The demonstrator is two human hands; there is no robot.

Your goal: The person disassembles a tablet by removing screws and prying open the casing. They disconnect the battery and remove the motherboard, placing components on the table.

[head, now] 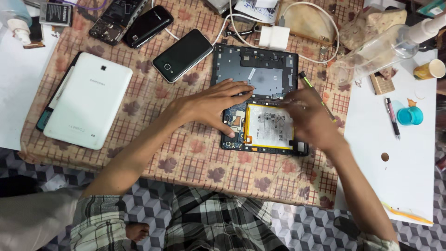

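Opened tablet [260, 100] lies right of white tablet [88, 106], back off. Left hand [211, 106] flat, fingers spread, pinning it steady. Right hand [309, 116] blurred, pinching screwdriver [316, 93] over the battery [269, 126].

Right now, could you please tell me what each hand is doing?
Left hand: open, flat on the opened tablet.
Right hand: blurred, closed on a thin tool.

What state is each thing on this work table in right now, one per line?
Opened tablet: back off, battery exposed.
White tablet: closed, face down.
Black phone: intact, screen dark.
Stripped phone: opened, insides showing.
Screwdriver: held in the blurred right hand.
Left hand: flat, pressing on the opened tablet.
Clear spray bottle: lying on its side.
Pen: lying flat.
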